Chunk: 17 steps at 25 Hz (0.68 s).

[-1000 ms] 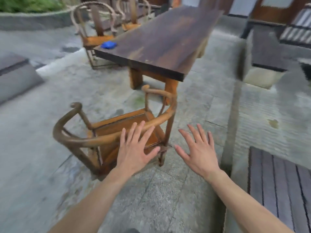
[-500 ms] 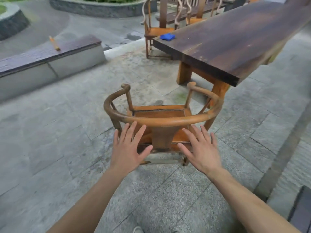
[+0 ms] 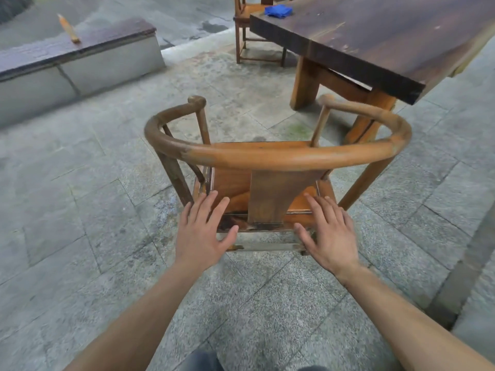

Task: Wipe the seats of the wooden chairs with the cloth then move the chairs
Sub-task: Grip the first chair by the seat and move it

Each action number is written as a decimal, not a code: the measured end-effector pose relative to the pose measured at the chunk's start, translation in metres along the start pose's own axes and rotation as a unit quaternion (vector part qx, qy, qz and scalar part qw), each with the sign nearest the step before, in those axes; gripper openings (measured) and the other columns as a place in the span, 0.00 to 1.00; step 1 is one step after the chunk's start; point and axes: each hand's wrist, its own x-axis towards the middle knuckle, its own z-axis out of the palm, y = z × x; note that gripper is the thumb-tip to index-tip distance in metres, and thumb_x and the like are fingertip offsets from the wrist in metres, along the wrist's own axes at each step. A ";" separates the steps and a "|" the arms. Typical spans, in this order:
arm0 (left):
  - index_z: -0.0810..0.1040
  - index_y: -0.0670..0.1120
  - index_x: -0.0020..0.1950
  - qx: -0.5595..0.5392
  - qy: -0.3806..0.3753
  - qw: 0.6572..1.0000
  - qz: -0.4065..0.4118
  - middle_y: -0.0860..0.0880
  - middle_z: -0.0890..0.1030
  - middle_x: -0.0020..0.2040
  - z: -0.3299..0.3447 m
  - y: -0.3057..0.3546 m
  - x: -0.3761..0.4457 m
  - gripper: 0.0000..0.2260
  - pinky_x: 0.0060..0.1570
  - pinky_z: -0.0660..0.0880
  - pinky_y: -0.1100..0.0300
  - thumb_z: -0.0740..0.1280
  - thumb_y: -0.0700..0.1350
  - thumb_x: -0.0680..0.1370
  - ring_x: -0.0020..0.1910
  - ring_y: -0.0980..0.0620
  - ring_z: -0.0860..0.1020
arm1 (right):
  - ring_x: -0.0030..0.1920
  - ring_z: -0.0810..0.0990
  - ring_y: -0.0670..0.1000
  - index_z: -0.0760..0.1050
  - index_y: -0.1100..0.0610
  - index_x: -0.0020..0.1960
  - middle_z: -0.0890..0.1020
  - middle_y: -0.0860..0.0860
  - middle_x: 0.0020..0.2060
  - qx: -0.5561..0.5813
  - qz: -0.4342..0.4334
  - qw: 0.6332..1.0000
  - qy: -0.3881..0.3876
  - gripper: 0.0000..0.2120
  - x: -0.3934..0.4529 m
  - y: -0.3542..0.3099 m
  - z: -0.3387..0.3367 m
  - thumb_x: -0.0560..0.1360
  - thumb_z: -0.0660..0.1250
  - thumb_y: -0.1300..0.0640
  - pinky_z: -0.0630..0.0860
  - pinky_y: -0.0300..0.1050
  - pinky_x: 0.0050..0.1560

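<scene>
Big dark wooden table (image 3: 375,41) sits on grey stone paving (image 3: 93,183). Off left there's a low stone bench (image 3: 80,62) with a wooden stick (image 3: 68,28) lying on top.

Two wooden chairs show: the near chair (image 3: 276,156) with its curved rail, seen from behind, and a far chair (image 3: 247,28) at the table's far corner, partly cut off by the top edge. One table (image 3: 375,41), long and dark-topped, with two thick legs in view. One blue cloth (image 3: 278,10) lies on the table's corner. One low bench (image 3: 80,57) with a dark wooden top stands at the left, and one stick (image 3: 68,28) lies on it. Two bare hands show, the left hand (image 3: 201,234) and the right hand (image 3: 329,234), each with five spread fingers. Two forearms reach in from below.
</scene>
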 end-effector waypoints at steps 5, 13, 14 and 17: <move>0.75 0.48 0.70 0.029 0.023 0.999 -0.007 0.45 0.73 0.73 0.198 -0.069 -0.001 0.24 0.70 0.68 0.42 0.60 0.59 0.78 0.73 0.43 0.69 | 0.72 0.68 0.57 0.58 0.49 0.79 0.71 0.54 0.71 -0.002 -0.026 0.997 0.075 0.32 0.049 0.059 0.182 0.79 0.54 0.37 0.69 0.59 0.69; 0.77 0.45 0.65 0.107 0.095 0.989 0.021 0.42 0.77 0.67 0.367 -0.118 0.022 0.22 0.62 0.70 0.44 0.56 0.56 0.79 0.67 0.40 0.74 | 0.71 0.70 0.57 0.64 0.53 0.74 0.71 0.53 0.71 -0.066 -0.021 0.983 0.168 0.29 0.080 0.136 0.360 0.77 0.57 0.40 0.65 0.61 0.68; 0.78 0.44 0.65 0.108 0.107 0.988 0.018 0.42 0.77 0.67 0.371 -0.118 0.023 0.22 0.61 0.70 0.45 0.56 0.55 0.79 0.66 0.40 0.74 | 0.71 0.69 0.58 0.64 0.52 0.74 0.71 0.53 0.71 -0.083 -0.027 0.982 0.168 0.29 0.087 0.142 0.362 0.78 0.56 0.40 0.64 0.62 0.69; 0.78 0.43 0.64 0.104 0.162 0.981 0.031 0.41 0.78 0.66 0.378 -0.124 0.027 0.23 0.59 0.72 0.45 0.55 0.55 0.80 0.65 0.40 0.75 | 0.73 0.68 0.59 0.67 0.51 0.74 0.72 0.54 0.72 -0.119 -0.040 0.978 0.170 0.27 0.107 0.149 0.353 0.79 0.55 0.40 0.60 0.65 0.72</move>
